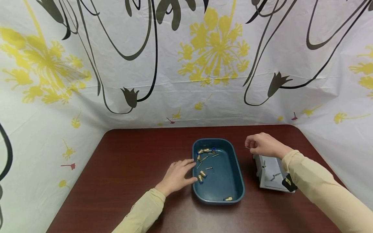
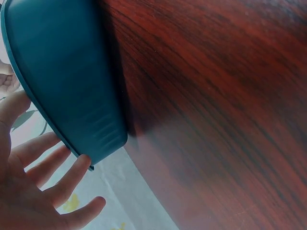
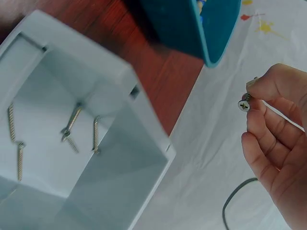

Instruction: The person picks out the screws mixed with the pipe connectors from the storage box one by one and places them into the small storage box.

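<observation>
Screw (image 3: 244, 106), pinched by right hand (image 1: 265, 144), slants lengthwise, head facing that wrist's view, left hand (image 1: 176, 174) spread

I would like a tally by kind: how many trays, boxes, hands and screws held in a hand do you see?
Trays: 1, the blue tray
Boxes: 1, the pale box
Hands: 2, the left hand and the right hand
Held screws: 1, the screw in the right hand
Total: 5
</observation>
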Tool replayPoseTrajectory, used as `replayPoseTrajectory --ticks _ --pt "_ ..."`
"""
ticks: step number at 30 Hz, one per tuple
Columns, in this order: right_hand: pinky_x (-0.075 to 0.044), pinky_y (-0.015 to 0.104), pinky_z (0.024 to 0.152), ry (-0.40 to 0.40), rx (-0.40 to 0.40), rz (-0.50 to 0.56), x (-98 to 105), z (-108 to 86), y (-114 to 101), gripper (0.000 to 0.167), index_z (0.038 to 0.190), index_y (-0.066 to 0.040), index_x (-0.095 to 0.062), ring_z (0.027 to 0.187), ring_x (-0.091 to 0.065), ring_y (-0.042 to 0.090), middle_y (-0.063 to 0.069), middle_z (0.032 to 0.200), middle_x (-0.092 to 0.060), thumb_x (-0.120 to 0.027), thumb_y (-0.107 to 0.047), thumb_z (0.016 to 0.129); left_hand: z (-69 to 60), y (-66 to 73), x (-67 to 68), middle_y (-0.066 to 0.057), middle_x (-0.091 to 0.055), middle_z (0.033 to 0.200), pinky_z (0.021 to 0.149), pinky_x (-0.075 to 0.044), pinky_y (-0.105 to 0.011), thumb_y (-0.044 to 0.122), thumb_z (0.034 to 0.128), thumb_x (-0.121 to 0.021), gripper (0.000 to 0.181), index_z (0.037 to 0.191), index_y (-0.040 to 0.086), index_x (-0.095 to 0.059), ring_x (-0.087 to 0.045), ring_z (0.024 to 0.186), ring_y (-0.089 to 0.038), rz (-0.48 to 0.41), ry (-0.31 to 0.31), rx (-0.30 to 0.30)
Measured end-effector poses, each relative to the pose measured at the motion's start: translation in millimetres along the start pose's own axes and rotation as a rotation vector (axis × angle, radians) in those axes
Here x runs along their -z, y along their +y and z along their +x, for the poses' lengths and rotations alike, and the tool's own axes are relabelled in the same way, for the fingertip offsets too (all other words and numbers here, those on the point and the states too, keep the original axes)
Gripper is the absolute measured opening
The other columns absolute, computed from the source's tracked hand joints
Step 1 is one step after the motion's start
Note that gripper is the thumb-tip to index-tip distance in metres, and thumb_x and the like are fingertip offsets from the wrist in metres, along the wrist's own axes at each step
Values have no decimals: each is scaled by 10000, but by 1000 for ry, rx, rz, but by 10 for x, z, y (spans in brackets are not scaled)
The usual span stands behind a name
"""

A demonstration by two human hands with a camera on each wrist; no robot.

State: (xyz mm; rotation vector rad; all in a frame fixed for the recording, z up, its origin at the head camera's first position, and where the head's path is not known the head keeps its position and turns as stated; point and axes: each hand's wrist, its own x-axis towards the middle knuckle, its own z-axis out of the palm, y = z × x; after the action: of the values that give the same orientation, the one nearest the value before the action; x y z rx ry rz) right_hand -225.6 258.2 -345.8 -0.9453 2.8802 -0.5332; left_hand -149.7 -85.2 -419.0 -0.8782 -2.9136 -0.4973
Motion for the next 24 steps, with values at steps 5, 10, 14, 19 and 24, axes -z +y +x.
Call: replayPoseTrajectory --ticks 5,10,14,19,24 --pt "-402 255 512 10 -15 -16 19 -106 117 162 779 -164 -602 585 -474 57 -104 650 -514 -598 -14 717 -1 -5 -8 -23 -427 1304 908 -314 -453 445 803 -590 580 1274 122 -490 -423 1143 -217 5 -2 -1" --pt "-409 260 526 20 -29 -28 43 -213 222 148 799 -136 -619 593 -481 52 -106 655 -518 -591 -18 714 4 -7 -12 -25 -428 1304 906 -316 -453 444 803 -591 579 1273 121 -491 -426 1139 -220 9 3 -6" --pt "-403 271 525 21 -60 -33 70 -283 293 133 822 -92 -631 586 -477 59 -99 655 -520 -602 -27 709 14 -9 -19 -27 -438 1293 897 -324 -455 433 796 -604 572 1262 118 -502 -435 1129 -225 11 10 -11" --pt "-397 268 514 20 -91 -49 87 -359 378 123 824 -78 -633 580 -475 55 -102 651 -519 -620 -29 712 18 -14 -26 -26 -443 1289 896 -326 -455 435 794 -604 571 1259 120 -505 -438 1128 -226 19 12 -14" --pt "-393 260 500 32 -95 -45 94 -421 432 131 809 -110 -627 574 -474 49 -99 651 -520 -625 -26 708 14 -9 -22 -26 -442 1291 900 -322 -455 435 794 -604 572 1262 120 -503 -436 1130 -226 17 8 -9"
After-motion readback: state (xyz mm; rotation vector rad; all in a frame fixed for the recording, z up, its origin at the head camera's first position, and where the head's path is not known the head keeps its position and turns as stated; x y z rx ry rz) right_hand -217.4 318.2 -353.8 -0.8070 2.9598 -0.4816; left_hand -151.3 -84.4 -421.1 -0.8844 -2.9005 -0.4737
